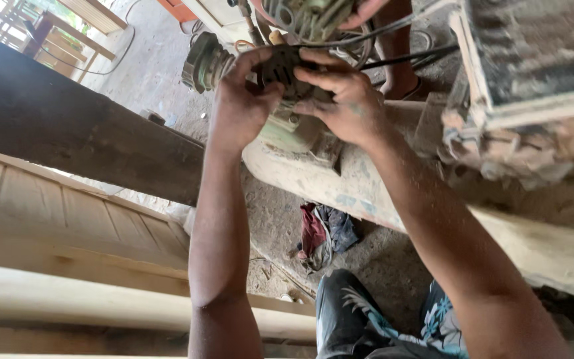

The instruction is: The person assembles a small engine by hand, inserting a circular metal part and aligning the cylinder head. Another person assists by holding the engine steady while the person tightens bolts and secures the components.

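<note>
Two hands, both mine, meet on one small black part [282,68] at the top of the view. Below my hands runs a pale, dusty beam [367,189], and on it, just under my fingers, sits a green motor housing [291,129]. Left of my left hand [240,106] a ribbed metal pulley [204,61] sticks out; farther left lies a dark plank [68,129] with lighter boards [61,219] beneath it. Black cables [400,58] cross behind my right hand [343,100], blocking the view of what lies beyond. Right of that hand stands a grimy wooden box [533,60]. A crumpled red and grey rag [323,233] lies on the ground between my forearms.

Left hand: curled, thumb and fingers closed on the part's left edge. Right hand: fingers bent over its right side, gripping it.

Hidden: most of the black part lies under my fingers, so its shape is unclear. Another person's hand [367,12] is cut off by the top edge.
</note>
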